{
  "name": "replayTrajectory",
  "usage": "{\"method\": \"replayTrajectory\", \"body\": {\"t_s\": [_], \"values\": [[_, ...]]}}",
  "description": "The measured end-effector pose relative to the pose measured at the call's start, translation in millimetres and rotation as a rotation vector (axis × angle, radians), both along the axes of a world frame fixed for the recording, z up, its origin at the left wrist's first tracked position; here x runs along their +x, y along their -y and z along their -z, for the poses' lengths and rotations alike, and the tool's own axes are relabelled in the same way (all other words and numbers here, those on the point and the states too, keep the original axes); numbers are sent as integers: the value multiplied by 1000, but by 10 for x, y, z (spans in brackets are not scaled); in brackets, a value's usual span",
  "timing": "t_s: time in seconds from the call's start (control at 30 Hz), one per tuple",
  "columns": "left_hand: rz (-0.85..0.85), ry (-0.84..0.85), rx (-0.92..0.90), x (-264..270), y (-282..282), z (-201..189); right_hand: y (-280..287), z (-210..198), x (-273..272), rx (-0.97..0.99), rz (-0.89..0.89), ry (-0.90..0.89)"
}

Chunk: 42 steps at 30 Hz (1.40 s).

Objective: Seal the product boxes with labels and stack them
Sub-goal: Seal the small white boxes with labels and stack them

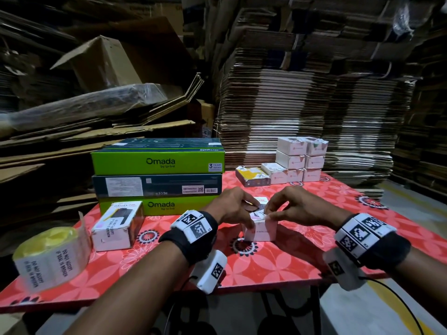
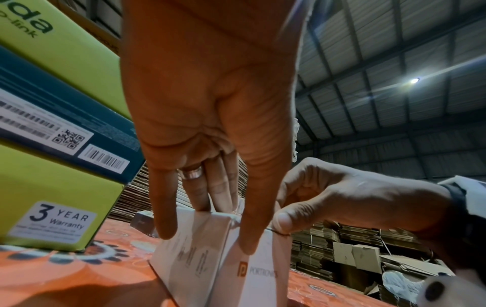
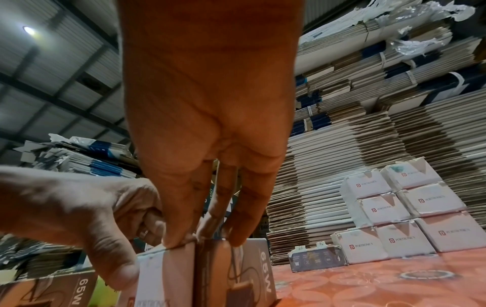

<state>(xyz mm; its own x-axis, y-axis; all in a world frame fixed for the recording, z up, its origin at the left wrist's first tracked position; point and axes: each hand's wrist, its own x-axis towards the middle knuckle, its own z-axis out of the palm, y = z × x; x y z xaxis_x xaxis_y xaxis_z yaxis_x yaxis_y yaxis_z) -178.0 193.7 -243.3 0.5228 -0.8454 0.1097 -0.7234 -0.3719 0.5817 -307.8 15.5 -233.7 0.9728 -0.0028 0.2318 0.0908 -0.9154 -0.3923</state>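
A counter [image 1: 278, 267] with a red flowered cover carries a small white box [image 1: 261, 229] near its front edge; the left hand [image 1: 235, 205] grips the box from above, and the right hand [image 1: 294, 206] pinches a label [image 1: 262, 215] at its top; behind the box rise the stacked white boxes [image 1: 301, 159]; left of it lie green boxes [image 1: 158, 163] and a label roll [image 1: 49, 258]; flattened cardboard [image 1: 302, 97] fills the room behind.
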Motion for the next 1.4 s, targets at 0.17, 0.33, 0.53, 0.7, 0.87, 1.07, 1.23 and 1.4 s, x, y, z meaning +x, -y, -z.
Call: {"method": "replayTrajectory", "body": {"t_s": [0.17, 0.33, 0.53, 0.7, 0.87, 1.07, 1.23, 1.4], "values": [[9, -12, -3, 19, 1, 8, 9, -12, -10, 54, -10, -6], [14, -100, -38, 33, -4, 19, -7, -19, -19, 84, 9, 12], [19, -111, -26, -18, -42, -9, -18, -12, -54, 103, 55, 58], [-29, -108, -26, -20, 22, -7, -27, -7, -115, 160, 85, 74], [-20, -151, -37, 17, 39, 10, -37, 11, -94, 171, 119, 93], [41, -251, -85, 62, -10, 45, -80, -24, -64, 144, 56, 47], [47, -250, -78, 66, 4, 52, -177, -53, -6, -80, 47, 4], [24, -261, -80, 30, -20, 19, -169, -99, 68, -121, 49, -22]]}}
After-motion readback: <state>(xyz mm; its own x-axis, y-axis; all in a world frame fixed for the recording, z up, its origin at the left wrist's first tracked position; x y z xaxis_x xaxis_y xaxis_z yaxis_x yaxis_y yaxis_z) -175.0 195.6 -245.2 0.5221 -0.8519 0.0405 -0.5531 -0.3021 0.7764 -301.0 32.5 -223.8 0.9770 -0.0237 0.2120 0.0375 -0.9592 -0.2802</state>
